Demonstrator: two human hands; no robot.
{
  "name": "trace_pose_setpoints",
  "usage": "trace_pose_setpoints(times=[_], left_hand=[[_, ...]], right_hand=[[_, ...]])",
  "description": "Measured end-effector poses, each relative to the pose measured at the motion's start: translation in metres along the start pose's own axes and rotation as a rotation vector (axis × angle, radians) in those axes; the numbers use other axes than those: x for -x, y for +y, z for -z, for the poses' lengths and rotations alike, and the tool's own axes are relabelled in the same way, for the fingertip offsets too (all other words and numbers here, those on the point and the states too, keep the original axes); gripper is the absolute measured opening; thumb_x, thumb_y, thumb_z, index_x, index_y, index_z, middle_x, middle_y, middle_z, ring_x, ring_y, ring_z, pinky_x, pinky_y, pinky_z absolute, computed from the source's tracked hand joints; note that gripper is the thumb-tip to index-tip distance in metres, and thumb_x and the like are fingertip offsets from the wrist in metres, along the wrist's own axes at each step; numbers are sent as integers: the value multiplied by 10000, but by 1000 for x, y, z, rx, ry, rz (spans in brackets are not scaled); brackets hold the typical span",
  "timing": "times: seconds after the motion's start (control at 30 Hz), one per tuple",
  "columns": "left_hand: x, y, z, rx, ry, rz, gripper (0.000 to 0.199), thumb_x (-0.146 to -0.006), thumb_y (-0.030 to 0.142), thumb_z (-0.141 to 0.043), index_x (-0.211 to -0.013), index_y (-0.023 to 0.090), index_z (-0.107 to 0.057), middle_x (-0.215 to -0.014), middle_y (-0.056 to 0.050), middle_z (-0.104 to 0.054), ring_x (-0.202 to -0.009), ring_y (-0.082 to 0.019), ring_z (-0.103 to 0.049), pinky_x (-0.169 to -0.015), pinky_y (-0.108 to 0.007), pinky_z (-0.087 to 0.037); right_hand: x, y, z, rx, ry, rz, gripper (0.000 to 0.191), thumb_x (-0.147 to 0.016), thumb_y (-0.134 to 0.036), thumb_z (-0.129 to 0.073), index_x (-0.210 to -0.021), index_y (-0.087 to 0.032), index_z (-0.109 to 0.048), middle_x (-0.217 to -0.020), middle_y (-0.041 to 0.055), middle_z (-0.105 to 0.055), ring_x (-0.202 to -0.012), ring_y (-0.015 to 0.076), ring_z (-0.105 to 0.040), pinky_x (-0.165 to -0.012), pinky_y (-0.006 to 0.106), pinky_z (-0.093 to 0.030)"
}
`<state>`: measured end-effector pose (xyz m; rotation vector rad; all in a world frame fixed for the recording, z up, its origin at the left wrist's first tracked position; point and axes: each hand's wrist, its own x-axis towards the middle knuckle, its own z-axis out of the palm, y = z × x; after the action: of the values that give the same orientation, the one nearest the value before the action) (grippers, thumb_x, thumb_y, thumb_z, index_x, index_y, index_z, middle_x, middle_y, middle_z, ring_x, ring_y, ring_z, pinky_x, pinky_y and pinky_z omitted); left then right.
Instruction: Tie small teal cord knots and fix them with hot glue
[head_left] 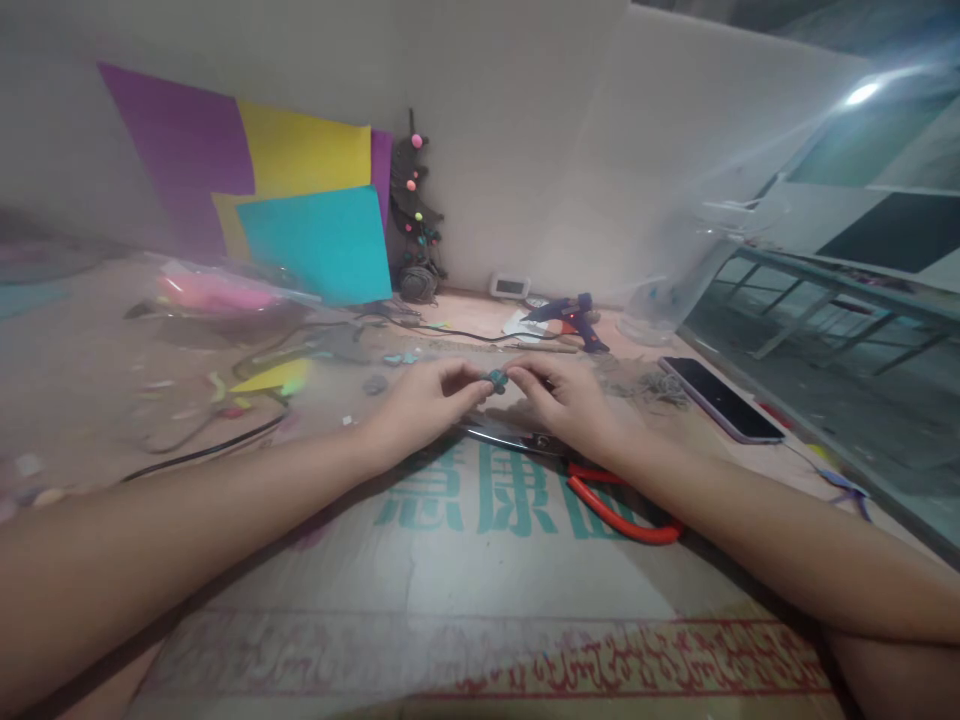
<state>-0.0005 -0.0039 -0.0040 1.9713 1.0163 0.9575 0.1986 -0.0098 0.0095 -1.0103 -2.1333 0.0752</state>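
Observation:
Between the fingertips of both hands is a small dark teal piece (pixel 497 380), too small to make out its kind. My left hand (pixel 435 392) pinches it from the left with thumb and finger. My right hand (pixel 564 395) is closed at its other side, thumb and finger pressed together against it. Below the hands lie scissors (pixel 626 520) with red handles, their blades pointing left and partly covered by the right hand. Under everything is a printed board (pixel 450 580) with green characters and a red patterned border.
A glue gun (pixel 574 318) and a small white clock-like device (pixel 511 286) stand behind the hands. A phone (pixel 720 400) lies at right by grey string (pixel 660 385). A decorated small tree (pixel 416 220) and coloured sheets (pixel 315 245) lean on the wall. A black cable (pixel 206 448) runs at left.

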Motion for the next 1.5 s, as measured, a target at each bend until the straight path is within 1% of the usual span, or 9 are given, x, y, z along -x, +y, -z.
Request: trace_pose_setpoints(times=[0.27, 0.47, 0.67, 0.87, 0.97, 1.07, 1.17, 1.33, 1.5], left_hand=[[-2, 1, 1, -15, -5, 33, 298, -873, 439, -548, -824, 161, -642, -735, -10, -657, -611, -132, -554, -555, -233, -406], [-2, -1, 1, 6, -4, 14, 291, -871, 437, -554, -830, 161, -637, -753, -17, -660, -692, -158, -595, -605, -245, -429], [-4, -4, 1, -21, -2, 20, 315, -873, 462, -551, -840, 165, -650, -786, -21, -669, -730, -169, -605, -636, -261, -430], [-3, -3, 1, -3, 3, 39, 302, -866, 454, -566, -824, 163, -636, -772, -16, -672, -720, -169, -612, -640, -265, -432], [-3, -4, 1, 2, -14, 35, 307, -875, 456, -555, -849, 164, -645, -796, -20, -680, -741, -173, -622, -652, -267, -437], [-3, -5, 2, 19, -30, 27, 316, -880, 462, -548, -872, 163, -649, -818, -24, -679, -763, -177, -627, -662, -271, -443], [-3, -6, 2, 18, -23, 27, 307, -875, 456, -555, -866, 162, -643, -806, -20, -670, -753, -175, -620, -653, -269, -439], [-3, -6, 2, -19, 16, 41, 313, -868, 468, -559, -829, 167, -639, -771, -11, -653, -722, -167, -594, -616, -261, -418], [-5, -5, 2, 56, 73, 29, 249, -876, 405, -553, -817, 168, -604, -794, -13, -643, -781, -176, -624, -669, -265, -460]], right_hand=[[3, 3, 0, -10, 67, 51, 165, -899, -260, -573, -1033, -172, -611, -632, -38, -508, -572, 110, -473, -554, 229, -400], [2, 3, 1, 29, 85, 183, 36, -895, -186, -584, -883, -171, -615, -700, -5, -584, -601, 102, -486, -571, 231, -400], [4, 7, 1, 84, 84, 289, 255, -880, -211, -609, -1130, -174, -574, -720, -10, -564, -636, 127, -513, -621, 259, -436], [2, 5, 1, 157, 92, 341, 102, -921, -157, -530, -864, -192, -607, -744, 19, -661, -658, 133, -571, -619, 260, -439], [1, 6, 1, 178, 119, 369, 58, -903, -180, -580, -948, -190, -615, -767, 20, -677, -655, 134, -581, -619, 261, -449], [1, 8, 2, 244, 136, 456, 192, -894, -188, -602, -1086, -183, -602, -810, 35, -696, -680, 147, -602, -638, 274, -465], [1, 8, 4, 322, 117, 509, 158, -892, -176, -599, -1048, -180, -621, -767, 40, -691, -685, 166, -620, -641, 289, -471], [4, 7, 1, 262, 90, 376, 166, -882, -265, -639, -1030, -193, -617, -893, 57, -722, -760, 165, -661, -674, 277, -498], [7, 3, -6, -98, 3, 81, 196, -919, -179, -538, -1112, -205, -559, -906, 35, -704, -630, 109, -622, -583, 236, -485]])
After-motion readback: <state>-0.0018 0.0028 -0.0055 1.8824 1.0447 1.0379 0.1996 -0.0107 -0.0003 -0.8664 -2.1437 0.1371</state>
